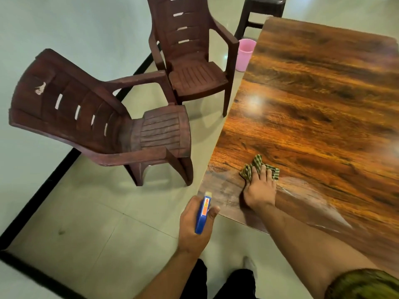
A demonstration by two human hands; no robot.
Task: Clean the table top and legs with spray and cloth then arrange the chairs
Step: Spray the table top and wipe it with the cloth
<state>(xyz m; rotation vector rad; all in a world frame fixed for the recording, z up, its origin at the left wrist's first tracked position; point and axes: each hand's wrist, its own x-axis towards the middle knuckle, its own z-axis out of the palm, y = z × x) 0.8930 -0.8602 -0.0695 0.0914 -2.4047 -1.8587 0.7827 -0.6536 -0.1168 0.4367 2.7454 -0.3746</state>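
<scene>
The glossy wood-grain table top (pixel 319 100) fills the right side of the view. My right hand (pixel 260 190) presses a green checked cloth (pixel 258 166) flat on the table near its front left corner, with a wet streak trailing to the right of it. Just off the table's edge, my left hand (pixel 195 225) grips a blue spray bottle (pixel 203 213) with an orange label, held over the floor. Two dark red plastic armchairs stand left of the table: the near chair (pixel 121 126) turned sideways, the far chair (pixel 192 61) facing the table.
A pink bucket (pixel 245 53) sits on the floor by the table's far left edge. A dark plastic stool (pixel 259 14) stands beyond the table's far end. The pale tiled floor has a black border strip (pixel 38 197) running diagonally at left.
</scene>
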